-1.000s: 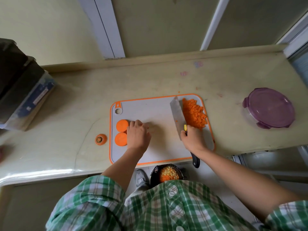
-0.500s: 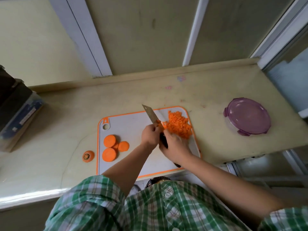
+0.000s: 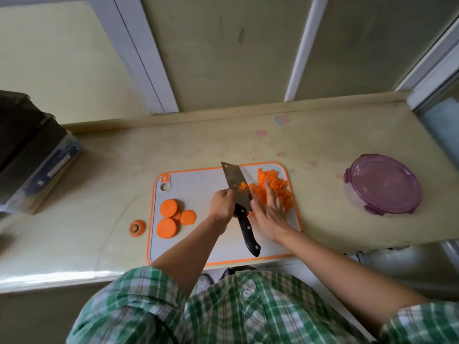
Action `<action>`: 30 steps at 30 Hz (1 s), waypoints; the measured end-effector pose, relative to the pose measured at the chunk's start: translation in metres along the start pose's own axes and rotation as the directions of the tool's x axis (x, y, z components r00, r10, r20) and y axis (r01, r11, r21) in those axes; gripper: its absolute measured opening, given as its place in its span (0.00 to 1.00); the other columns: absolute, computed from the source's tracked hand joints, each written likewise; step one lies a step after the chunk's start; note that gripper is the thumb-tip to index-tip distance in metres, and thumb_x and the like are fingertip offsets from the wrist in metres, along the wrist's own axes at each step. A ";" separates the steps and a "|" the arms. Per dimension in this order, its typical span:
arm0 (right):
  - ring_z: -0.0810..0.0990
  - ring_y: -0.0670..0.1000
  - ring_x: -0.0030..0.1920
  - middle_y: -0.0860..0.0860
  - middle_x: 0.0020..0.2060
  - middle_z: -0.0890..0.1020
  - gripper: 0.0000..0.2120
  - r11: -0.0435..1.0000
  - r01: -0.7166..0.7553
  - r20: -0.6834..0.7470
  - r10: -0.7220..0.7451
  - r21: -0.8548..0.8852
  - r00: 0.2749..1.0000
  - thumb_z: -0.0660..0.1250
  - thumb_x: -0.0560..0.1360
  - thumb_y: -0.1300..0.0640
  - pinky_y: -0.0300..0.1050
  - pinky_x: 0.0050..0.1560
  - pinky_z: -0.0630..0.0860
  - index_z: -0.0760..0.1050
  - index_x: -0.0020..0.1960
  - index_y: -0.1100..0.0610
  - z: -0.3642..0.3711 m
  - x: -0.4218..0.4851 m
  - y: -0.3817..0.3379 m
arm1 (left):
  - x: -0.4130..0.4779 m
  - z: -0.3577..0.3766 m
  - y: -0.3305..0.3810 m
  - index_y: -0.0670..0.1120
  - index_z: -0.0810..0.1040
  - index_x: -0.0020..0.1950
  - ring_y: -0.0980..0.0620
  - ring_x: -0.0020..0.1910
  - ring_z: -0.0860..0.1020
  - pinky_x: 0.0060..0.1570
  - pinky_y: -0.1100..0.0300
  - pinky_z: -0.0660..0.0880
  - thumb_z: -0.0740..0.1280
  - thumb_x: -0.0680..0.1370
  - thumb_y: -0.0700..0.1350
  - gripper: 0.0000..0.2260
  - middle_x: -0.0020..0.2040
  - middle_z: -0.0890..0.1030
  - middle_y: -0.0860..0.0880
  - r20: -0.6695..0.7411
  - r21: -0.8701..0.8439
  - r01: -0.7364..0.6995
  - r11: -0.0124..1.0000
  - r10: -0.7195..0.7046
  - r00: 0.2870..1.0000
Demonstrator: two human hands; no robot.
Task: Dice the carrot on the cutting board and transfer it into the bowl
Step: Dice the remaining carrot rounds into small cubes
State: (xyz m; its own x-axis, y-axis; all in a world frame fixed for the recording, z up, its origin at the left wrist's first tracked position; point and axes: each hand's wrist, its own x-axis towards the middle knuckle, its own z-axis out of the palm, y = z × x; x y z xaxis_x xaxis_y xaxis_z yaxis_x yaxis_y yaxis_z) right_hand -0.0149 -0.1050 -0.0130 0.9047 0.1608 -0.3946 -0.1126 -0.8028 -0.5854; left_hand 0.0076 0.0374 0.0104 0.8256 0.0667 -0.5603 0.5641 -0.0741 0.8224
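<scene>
My left hand [image 3: 222, 206] grips the cleaver [image 3: 232, 180] where blade meets handle. My right hand [image 3: 269, 214], fingers straight, sweeps diced carrot [image 3: 275, 187], heaped at the right end of the cutting board [image 3: 198, 189], onto the blade. Best done with the blade low and small loads.

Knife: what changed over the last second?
The left hand left the carrot slices and took the knife near the blade's base. The right hand let go of the handle, fingers now straight on the diced carrot. Slices, carrot end and purple lid stayed put.
</scene>
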 end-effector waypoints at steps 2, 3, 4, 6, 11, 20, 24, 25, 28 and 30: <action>0.40 0.58 0.76 0.46 0.76 0.35 0.24 0.999 -0.037 -0.006 0.037 -0.040 0.999 0.43 0.82 0.42 0.53 0.74 0.41 0.45 0.77 0.39 -0.004 0.002 -0.002 | -0.002 -0.003 0.000 0.32 0.77 0.48 0.44 0.29 0.80 0.35 0.52 0.77 0.57 0.82 0.44 0.16 0.37 0.80 0.39 -0.007 0.010 0.004 1.000 -0.004 1.000; 0.40 0.57 0.76 0.45 0.76 0.35 0.24 0.998 -0.024 -0.009 0.023 -0.051 1.000 0.43 0.82 0.42 0.53 0.73 0.41 0.45 0.77 0.40 -0.005 0.002 -0.006 | -0.003 -0.004 -0.001 0.32 0.77 0.47 0.43 0.29 0.80 0.35 0.52 0.76 0.57 0.81 0.43 0.15 0.36 0.80 0.38 -0.012 0.010 0.002 1.000 -0.001 1.000; 0.40 0.56 0.76 0.45 0.76 0.34 0.24 0.998 0.017 -0.010 -0.017 -0.055 1.000 0.43 0.81 0.41 0.54 0.73 0.42 0.46 0.77 0.39 -0.006 0.002 -0.011 | -0.003 -0.004 -0.001 0.32 0.76 0.45 0.43 0.29 0.79 0.36 0.52 0.76 0.57 0.81 0.41 0.14 0.36 0.79 0.37 -0.016 0.007 -0.005 1.000 0.006 1.000; 0.39 0.52 0.76 0.43 0.76 0.35 0.24 0.988 0.138 0.002 -0.138 -0.069 0.990 0.42 0.80 0.41 0.55 0.74 0.43 0.46 0.76 0.35 -0.004 0.002 -0.020 | -0.005 -0.005 -0.001 0.36 0.76 0.39 0.43 0.32 0.78 0.38 0.50 0.74 0.56 0.79 0.39 0.13 0.34 0.77 0.39 -0.029 0.012 -0.020 1.000 0.021 0.999; 0.39 0.53 0.77 0.46 0.77 0.36 0.23 0.996 -0.017 0.019 0.019 -0.084 1.000 0.44 0.82 0.43 0.55 0.73 0.42 0.48 0.77 0.41 0.000 0.009 -0.017 | -0.012 -0.011 -0.002 0.35 0.76 0.42 0.42 0.31 0.79 0.37 0.51 0.76 0.55 0.80 0.40 0.14 0.36 0.78 0.38 0.006 0.068 -0.042 0.997 0.041 0.999; 0.39 0.52 0.77 0.46 0.77 0.38 0.24 0.998 0.008 0.016 -0.007 -0.068 1.000 0.42 0.82 0.42 0.56 0.73 0.40 0.47 0.77 0.42 0.003 0.013 -0.032 | -0.019 -0.019 0.000 0.29 0.76 0.43 0.44 0.28 0.79 0.36 0.51 0.77 0.56 0.80 0.40 0.16 0.34 0.79 0.37 0.019 0.062 -0.061 0.996 0.060 0.998; 0.41 0.53 0.76 0.47 0.77 0.39 0.27 0.996 0.015 -0.016 -0.016 -0.083 1.000 0.40 0.80 0.39 0.55 0.73 0.43 0.49 0.77 0.42 -0.001 0.013 -0.030 | -0.022 -0.024 0.000 0.31 0.75 0.42 0.43 0.28 0.78 0.38 0.47 0.78 0.55 0.80 0.40 0.15 0.34 0.76 0.36 0.019 0.063 -0.081 0.995 0.080 0.997; 0.41 0.52 0.76 0.46 0.77 0.39 0.26 0.994 0.061 -0.009 -0.062 -0.086 0.998 0.40 0.80 0.39 0.55 0.73 0.43 0.49 0.77 0.40 -0.001 0.014 -0.032 | -0.022 -0.025 0.000 0.32 0.75 0.41 0.42 0.28 0.78 0.38 0.46 0.78 0.55 0.80 0.40 0.15 0.35 0.75 0.36 0.015 0.054 -0.080 0.995 0.080 0.997; 0.41 0.53 0.77 0.47 0.77 0.40 0.24 0.995 -0.013 -0.020 0.011 -0.100 1.000 0.43 0.82 0.42 0.56 0.73 0.42 0.51 0.77 0.44 -0.001 0.015 -0.032 | -0.022 -0.025 -0.001 0.29 0.75 0.44 0.42 0.29 0.79 0.39 0.44 0.78 0.55 0.80 0.40 0.16 0.36 0.77 0.36 0.001 0.067 -0.083 0.994 0.083 0.997; 0.40 0.53 0.76 0.48 0.77 0.39 0.25 0.995 -0.033 -0.044 0.029 -0.093 0.999 0.43 0.82 0.41 0.56 0.74 0.43 0.51 0.77 0.43 -0.002 0.014 -0.030 | -0.021 -0.026 -0.001 0.32 0.75 0.43 0.42 0.30 0.80 0.39 0.46 0.78 0.55 0.80 0.40 0.15 0.35 0.77 0.37 -0.014 0.078 -0.091 0.993 0.092 0.996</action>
State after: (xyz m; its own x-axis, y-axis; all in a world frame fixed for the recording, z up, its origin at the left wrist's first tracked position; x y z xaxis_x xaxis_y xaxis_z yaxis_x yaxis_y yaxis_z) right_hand 0.0017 -0.0799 0.0008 0.9184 0.1118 -0.3795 -0.1039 -0.8575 -0.5040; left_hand -0.0110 0.0622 0.0240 0.8738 0.0738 -0.4807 0.4862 -0.1576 0.8595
